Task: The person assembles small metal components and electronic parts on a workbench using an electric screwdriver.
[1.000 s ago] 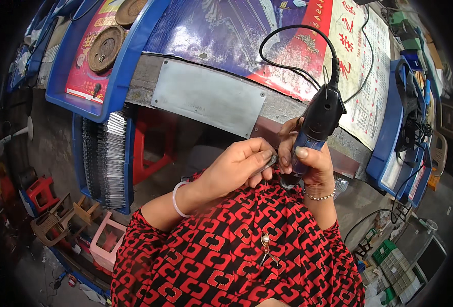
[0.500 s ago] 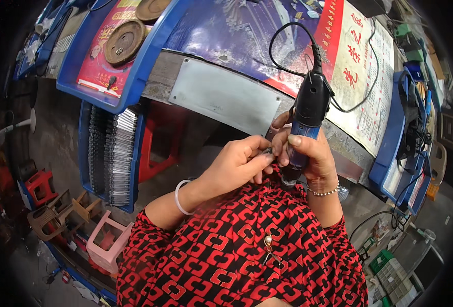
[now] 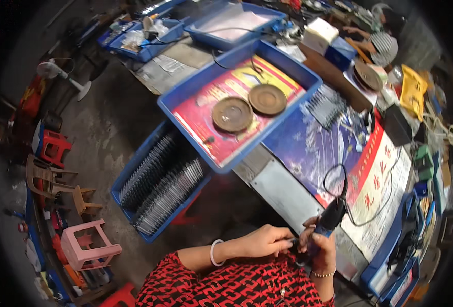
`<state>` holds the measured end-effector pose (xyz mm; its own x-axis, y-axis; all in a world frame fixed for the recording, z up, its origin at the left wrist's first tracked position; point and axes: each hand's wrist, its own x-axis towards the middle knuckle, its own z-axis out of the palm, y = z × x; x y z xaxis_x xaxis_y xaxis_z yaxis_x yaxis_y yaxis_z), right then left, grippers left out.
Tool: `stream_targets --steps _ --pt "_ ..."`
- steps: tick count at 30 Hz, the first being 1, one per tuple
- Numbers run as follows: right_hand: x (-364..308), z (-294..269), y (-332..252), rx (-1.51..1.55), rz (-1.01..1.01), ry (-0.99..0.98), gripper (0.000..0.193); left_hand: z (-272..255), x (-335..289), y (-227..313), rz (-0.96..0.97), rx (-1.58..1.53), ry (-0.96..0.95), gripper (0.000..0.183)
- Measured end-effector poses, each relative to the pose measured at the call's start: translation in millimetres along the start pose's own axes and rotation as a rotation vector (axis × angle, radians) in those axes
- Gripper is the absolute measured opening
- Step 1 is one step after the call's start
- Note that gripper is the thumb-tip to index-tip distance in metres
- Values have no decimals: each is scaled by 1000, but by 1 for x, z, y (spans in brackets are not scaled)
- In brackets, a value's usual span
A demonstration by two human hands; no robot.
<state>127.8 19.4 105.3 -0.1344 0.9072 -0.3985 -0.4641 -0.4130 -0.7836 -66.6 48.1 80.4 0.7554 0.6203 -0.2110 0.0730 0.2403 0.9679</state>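
Right hand (image 3: 322, 246) clamped round corded rotary tool (image 3: 330, 221), tip down; left hand (image 3: 264, 240) pinching sm. workpiece (image 3: 294, 240) at tip, just off bench's near edge. View swung up vs. 0.5 s ago; grips unchanged, work prob. ongoing. Beyond: blue tray (image 3: 196, 92) w/ two brown discs (image 3: 231, 114), bin of metal strips (image 3: 160, 179) below.

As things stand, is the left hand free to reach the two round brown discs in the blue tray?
Probably not at once: the left hand is pinching a small part against the rotary tool held by the right hand. The discs lie unobstructed in the open blue tray.
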Motion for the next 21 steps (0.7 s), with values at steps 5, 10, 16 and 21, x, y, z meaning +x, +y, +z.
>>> stream_targets --steps 5,10,16,21 --pt "11 12 0 61 -57 -56 52 -39 -24 9 26 -219 -224 47" --pt "28 31 4 213 -118 -155 50 -63 -46 5 195 -673 -272 61" --pt "49 61 10 225 -79 -324 50 -55 -51 -8 410 -858 303 18" --pt "49 62 4 124 -116 -285 58 -119 -80 -8 389 -549 861 12"
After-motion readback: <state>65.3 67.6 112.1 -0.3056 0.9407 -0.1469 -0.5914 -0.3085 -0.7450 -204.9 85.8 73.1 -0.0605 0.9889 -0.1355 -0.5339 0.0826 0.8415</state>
